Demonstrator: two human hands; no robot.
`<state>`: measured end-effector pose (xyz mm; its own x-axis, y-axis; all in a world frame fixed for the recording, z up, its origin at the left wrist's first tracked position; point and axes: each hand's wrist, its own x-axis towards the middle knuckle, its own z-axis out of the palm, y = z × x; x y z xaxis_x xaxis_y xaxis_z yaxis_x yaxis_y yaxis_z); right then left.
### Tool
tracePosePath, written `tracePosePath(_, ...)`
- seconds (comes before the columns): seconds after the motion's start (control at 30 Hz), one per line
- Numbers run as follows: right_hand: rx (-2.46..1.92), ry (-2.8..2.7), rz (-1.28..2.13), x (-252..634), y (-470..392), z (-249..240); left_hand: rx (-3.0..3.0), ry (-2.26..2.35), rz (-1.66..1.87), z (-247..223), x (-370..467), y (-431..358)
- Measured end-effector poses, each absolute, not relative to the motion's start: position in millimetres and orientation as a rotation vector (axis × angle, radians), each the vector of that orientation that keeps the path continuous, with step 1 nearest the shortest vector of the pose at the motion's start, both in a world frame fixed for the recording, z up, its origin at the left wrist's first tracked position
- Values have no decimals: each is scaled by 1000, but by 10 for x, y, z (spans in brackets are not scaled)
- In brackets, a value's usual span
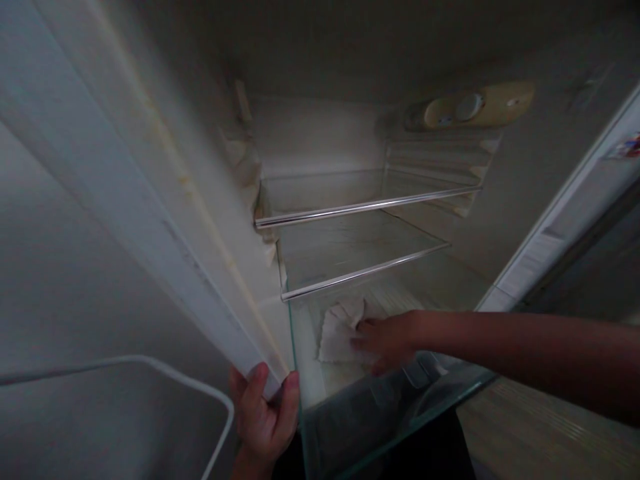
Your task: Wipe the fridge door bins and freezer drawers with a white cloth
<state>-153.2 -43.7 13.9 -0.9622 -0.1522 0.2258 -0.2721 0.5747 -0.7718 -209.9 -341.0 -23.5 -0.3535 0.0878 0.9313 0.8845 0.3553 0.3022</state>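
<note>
My right hand point(383, 340) presses a pale cloth point(343, 333) with a scalloped edge against the lowest glass shelf point(313, 387) inside a refrigerator. The hand is somewhat blurred, and its fingers lie over the right part of the cloth. At the lower left, my left hand point(265, 413) is closed around the bottom end of the refrigerator's white left edge point(200, 277), thumb on one side and fingers on the other. The lowest shelf juts out toward me, its greenish front edge tilted.
Two glass shelves with metal front trims, an upper one point(370, 205) and a lower one point(365, 272), span the inside above my right hand. A yellowed control box with a dial point(469, 105) is on the right wall. A white cable point(145, 360) loops at left.
</note>
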Motion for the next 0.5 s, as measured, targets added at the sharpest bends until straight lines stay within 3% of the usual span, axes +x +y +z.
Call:
tracePosePath(0.1, 838, -2653, 799, -1724, -583, -52, -1016, -1747, -985, -107, -2044, -3441)
tracePosePath(0.3, 1422, -2644, 146, -2452, -787, 105, -1080, -1752, -925, 3, -1956, -3431)
tracePosePath(0.4, 1454, -2595, 131, -2682, -838, -17, -1054, -1734, -933, 34, -1955, -3413)
tracePosePath(0.5, 1355, -2613, 387, -2715, -794, -172, -1009, -1747, -919, 26, -1968, -3421)
